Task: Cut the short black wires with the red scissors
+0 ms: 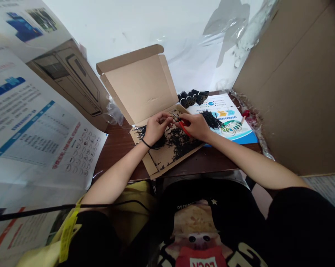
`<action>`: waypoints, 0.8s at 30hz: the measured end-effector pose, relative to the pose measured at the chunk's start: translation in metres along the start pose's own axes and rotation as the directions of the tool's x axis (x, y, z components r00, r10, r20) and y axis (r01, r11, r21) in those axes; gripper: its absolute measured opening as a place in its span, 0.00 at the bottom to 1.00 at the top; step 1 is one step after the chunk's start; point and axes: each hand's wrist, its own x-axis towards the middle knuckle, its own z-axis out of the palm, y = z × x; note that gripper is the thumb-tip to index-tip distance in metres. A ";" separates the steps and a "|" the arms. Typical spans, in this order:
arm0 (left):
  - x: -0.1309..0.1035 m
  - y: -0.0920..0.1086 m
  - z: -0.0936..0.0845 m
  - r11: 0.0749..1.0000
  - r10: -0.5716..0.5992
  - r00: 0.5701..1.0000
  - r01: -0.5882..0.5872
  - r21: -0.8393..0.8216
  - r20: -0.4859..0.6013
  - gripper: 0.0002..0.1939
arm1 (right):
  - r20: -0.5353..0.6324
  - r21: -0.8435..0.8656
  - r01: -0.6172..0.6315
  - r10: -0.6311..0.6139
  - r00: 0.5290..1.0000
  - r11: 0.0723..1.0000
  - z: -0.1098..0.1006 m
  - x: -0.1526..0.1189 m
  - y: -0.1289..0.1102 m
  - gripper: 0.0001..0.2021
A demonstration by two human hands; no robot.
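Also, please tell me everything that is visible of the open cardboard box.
The cardboard box is plain brown and shallow, its lid open and tilted back, with folded flaps. It sits askew on the dark table. Black scraps litter its base. The left hand and right hand hide parts of it.

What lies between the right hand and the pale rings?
A bundle of thin black strands lies between the right hand and the pale rings, in the head view.
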 end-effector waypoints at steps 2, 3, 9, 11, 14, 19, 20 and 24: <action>0.000 0.001 0.000 1.000 -0.021 1.000 0.021 -0.022 -0.004 0.13 | 0.006 0.007 0.008 -0.009 1.000 1.000 0.000 0.000 -0.001 0.17; 0.000 0.002 0.000 0.999 -0.025 1.000 0.025 -0.022 -0.006 0.13 | 0.006 0.008 0.013 -0.013 1.000 1.000 0.000 0.000 -0.001 0.17; 0.001 -0.002 0.000 0.999 -0.030 0.999 0.030 -0.045 -0.014 0.13 | 0.018 0.017 0.025 -0.026 1.000 1.000 0.000 0.000 -0.001 0.16; 0.000 -0.002 0.000 0.998 -0.019 1.000 0.019 -0.061 0.006 0.13 | 0.025 0.011 0.029 -0.029 0.999 1.000 -0.001 0.000 -0.002 0.15; 0.000 0.001 0.000 0.999 -0.009 1.000 0.010 -0.045 0.023 0.13 | 0.044 0.008 0.030 -0.030 0.999 1.000 -0.001 0.000 -0.002 0.13; -0.001 0.003 -0.001 1.000 0.006 1.000 -0.006 -0.006 0.028 0.13 | 0.042 -0.051 0.031 -0.029 0.999 0.998 -0.002 0.000 -0.001 0.15; 0.000 0.002 -0.001 1.000 0.015 0.999 -0.015 0.003 0.029 0.14 | 0.039 -0.070 0.033 -0.031 0.999 0.997 -0.002 0.000 -0.001 0.15; 0.000 0.001 -0.002 0.999 0.024 0.999 -0.025 0.048 0.025 0.14 | 0.044 -0.125 0.058 -0.053 0.998 0.990 -0.002 0.001 0.001 0.16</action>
